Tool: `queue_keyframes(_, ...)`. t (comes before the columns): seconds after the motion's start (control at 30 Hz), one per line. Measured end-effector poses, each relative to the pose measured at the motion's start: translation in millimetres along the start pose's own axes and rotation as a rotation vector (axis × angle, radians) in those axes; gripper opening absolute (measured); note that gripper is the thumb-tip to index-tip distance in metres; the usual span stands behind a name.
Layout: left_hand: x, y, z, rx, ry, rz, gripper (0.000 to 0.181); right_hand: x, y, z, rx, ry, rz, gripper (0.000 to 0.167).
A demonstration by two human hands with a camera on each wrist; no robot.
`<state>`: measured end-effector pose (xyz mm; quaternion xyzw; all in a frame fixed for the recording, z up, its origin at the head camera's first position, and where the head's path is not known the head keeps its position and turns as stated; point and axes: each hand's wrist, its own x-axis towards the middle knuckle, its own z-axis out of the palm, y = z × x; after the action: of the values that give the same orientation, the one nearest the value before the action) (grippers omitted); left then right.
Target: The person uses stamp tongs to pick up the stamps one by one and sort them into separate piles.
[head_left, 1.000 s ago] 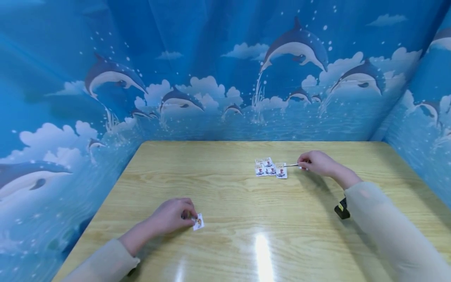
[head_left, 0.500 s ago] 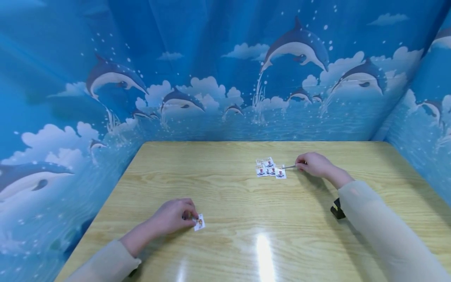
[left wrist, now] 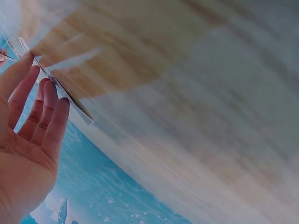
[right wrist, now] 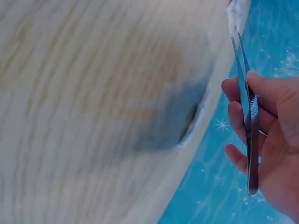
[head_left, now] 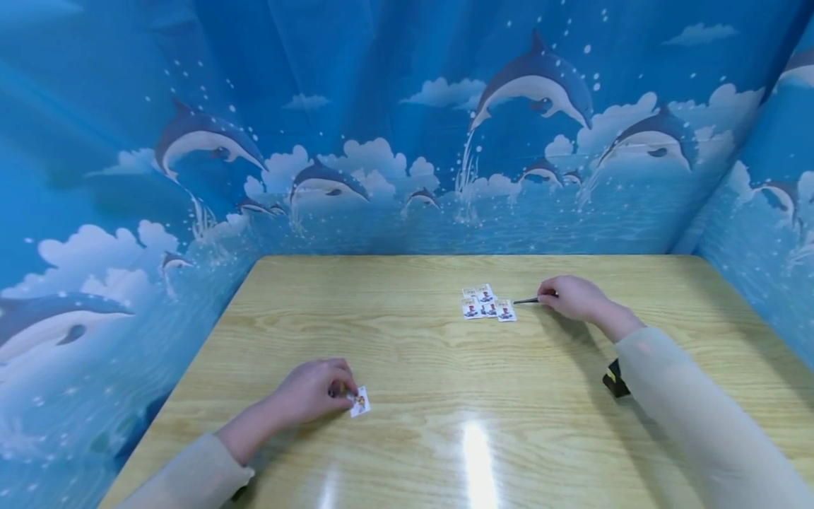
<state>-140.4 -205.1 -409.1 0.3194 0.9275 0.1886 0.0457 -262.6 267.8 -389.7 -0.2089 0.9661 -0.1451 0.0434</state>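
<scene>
My left hand [head_left: 314,389] is low over the near left of the table. Its thumb and index fingertip pinch the edge of a small printed white card [head_left: 361,403] lying there. Farther back, my right hand [head_left: 575,298] holds metal tweezers [right wrist: 249,121] between thumb and fingers. The tweezers' tips stand slightly apart and point left, just short of the rightmost small picture card [head_left: 506,311]. Beside that one, several similar picture cards [head_left: 472,309] lie close together, some overlapping. In the left wrist view a thin, flat strip [left wrist: 72,100] lies under the fingertips.
The light wood table [head_left: 407,339] meets a blue dolphin-print curtain [head_left: 381,141] behind and at both sides. In the right wrist view, a small dark piece with a pale rim [right wrist: 191,123] lies on the table. A black device [head_left: 615,378] is at the right sleeve.
The tweezers' tips have drawn back to the right from the rightmost card, which they were touching. That card has shifted slightly and lies closer to the others. My left hand keeps its place.
</scene>
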Motion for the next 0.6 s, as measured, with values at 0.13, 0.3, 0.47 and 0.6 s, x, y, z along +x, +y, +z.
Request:
queue_keyframes(0.13,0.6,-0.7,0.9,0.003,0.008,0.003,0.014,-5.2,-6,-7,0.019,0.033,-0.002,0.017)
queue_keyframes(0.3,-0.3,-2.5,1.3,-0.007,0.009,-0.006,0.015,-7.1,-34,-7,0.063,0.037,-0.072,0.019)
queue_keyframes(0.47,-2.7,-3.1,-1.5,-0.058,-0.001,-0.028,0.016,-7.6,-71,3,0.131,0.003,-0.178,0.017)
queue_keyframes(0.6,-4.5,-2.2,-5.2,-0.080,-0.006,0.002,0.018,-8.4,-99,13,0.179,-0.040,-0.260,0.014)
